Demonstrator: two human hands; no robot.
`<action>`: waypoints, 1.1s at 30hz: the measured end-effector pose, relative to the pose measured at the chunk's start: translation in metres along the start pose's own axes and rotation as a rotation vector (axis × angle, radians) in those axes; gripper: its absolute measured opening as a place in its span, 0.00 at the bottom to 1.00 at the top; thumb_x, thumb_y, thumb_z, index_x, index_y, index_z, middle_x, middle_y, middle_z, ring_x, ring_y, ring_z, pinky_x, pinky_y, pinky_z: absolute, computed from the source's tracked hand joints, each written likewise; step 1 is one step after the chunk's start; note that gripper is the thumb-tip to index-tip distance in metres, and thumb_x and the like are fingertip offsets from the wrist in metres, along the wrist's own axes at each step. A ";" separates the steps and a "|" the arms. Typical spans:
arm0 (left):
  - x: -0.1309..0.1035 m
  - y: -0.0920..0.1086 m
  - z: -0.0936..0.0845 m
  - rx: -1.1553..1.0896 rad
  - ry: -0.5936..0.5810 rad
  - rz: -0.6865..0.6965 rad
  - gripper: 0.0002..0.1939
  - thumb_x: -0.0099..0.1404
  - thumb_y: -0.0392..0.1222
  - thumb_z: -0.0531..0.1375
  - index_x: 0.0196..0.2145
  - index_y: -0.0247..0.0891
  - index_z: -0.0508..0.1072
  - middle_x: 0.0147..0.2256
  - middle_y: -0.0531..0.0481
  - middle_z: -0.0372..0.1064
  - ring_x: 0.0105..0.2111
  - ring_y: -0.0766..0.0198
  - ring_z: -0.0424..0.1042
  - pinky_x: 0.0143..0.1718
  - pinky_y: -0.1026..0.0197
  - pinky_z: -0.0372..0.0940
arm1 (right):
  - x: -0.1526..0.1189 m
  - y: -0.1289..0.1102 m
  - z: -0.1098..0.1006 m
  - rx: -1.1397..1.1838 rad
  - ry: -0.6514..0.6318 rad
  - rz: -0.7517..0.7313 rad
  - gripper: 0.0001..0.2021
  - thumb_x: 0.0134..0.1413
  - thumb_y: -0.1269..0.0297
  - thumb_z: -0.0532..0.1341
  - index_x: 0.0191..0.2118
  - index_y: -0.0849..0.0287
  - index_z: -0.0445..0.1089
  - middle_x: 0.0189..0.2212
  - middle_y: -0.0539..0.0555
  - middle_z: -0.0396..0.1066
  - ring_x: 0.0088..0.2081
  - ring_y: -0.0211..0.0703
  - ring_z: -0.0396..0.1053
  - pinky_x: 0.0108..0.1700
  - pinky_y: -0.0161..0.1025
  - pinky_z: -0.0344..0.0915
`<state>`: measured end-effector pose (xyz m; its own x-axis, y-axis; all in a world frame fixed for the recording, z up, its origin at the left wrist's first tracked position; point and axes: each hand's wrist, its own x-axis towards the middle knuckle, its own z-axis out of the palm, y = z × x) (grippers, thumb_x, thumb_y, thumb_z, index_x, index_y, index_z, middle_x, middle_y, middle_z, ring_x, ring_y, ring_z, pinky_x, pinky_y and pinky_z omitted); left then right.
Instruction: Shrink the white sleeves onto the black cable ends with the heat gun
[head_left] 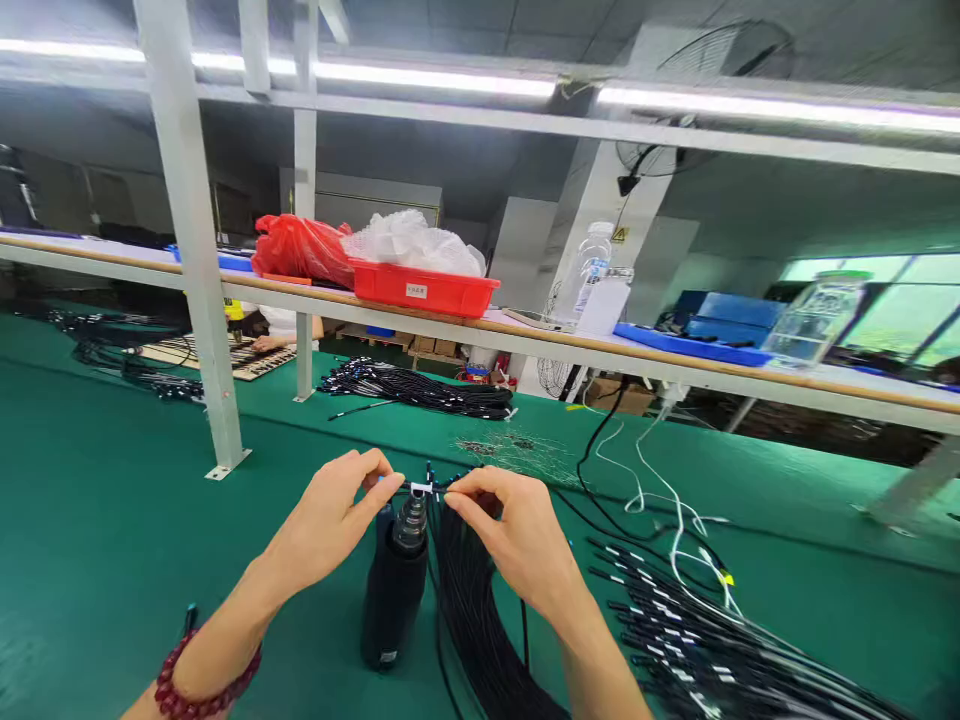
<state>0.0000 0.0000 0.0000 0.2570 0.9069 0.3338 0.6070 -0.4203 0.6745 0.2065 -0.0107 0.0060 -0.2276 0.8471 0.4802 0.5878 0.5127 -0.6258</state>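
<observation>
A black heat gun stands upright on the green table, its metal nozzle pointing up. Just over the nozzle a thin black cable is stretched sideways, with a white sleeve around it. My left hand pinches the cable on the left of the sleeve, between thumb and fingertips. On the other side my right hand pinches it the same way. A thick bundle of black cables runs beside the heat gun towards me, partly hidden by my right hand and forearm.
Many black cables with white sleeves lie at the right. Behind are another cable bundle, loose thin wires and white cords. A shelf crosses above, bearing a red tray. A metal post stands left.
</observation>
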 end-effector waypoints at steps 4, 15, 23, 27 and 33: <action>-0.003 0.000 0.002 0.096 -0.008 -0.028 0.24 0.71 0.55 0.42 0.23 0.40 0.58 0.23 0.55 0.60 0.27 0.62 0.58 0.32 0.59 0.51 | 0.001 0.002 -0.001 0.014 -0.002 0.003 0.07 0.56 0.71 0.62 0.28 0.56 0.74 0.25 0.46 0.72 0.27 0.38 0.66 0.30 0.34 0.58; -0.004 -0.003 0.003 -0.041 0.039 -0.043 0.21 0.69 0.56 0.48 0.24 0.41 0.59 0.24 0.56 0.59 0.28 0.62 0.57 0.31 0.61 0.51 | 0.001 0.000 -0.003 -0.072 -0.048 -0.022 0.10 0.62 0.66 0.59 0.30 0.55 0.75 0.25 0.47 0.71 0.28 0.38 0.65 0.31 0.35 0.56; -0.001 -0.008 0.008 -0.063 0.073 -0.034 0.17 0.68 0.55 0.51 0.28 0.41 0.64 0.28 0.55 0.61 0.32 0.62 0.59 0.33 0.60 0.53 | 0.002 0.006 -0.002 -0.066 -0.044 -0.013 0.08 0.60 0.67 0.60 0.30 0.55 0.74 0.25 0.46 0.70 0.28 0.38 0.64 0.31 0.35 0.56; 0.000 -0.009 0.008 -0.072 0.072 -0.029 0.16 0.68 0.55 0.52 0.29 0.42 0.65 0.29 0.55 0.62 0.32 0.62 0.60 0.34 0.60 0.54 | 0.004 0.007 -0.001 -0.045 -0.039 -0.002 0.07 0.59 0.68 0.60 0.30 0.55 0.73 0.26 0.47 0.69 0.28 0.38 0.64 0.31 0.35 0.57; 0.000 -0.009 0.007 -0.094 0.076 -0.039 0.12 0.66 0.52 0.54 0.31 0.43 0.66 0.32 0.55 0.64 0.34 0.61 0.62 0.35 0.60 0.56 | 0.004 0.006 0.000 -0.028 -0.028 0.017 0.07 0.57 0.70 0.61 0.29 0.56 0.73 0.27 0.47 0.69 0.29 0.38 0.65 0.31 0.35 0.58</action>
<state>0.0002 0.0037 -0.0108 0.1746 0.9194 0.3526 0.5417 -0.3887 0.7453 0.2097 -0.0043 0.0041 -0.2386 0.8595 0.4521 0.6133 0.4943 -0.6161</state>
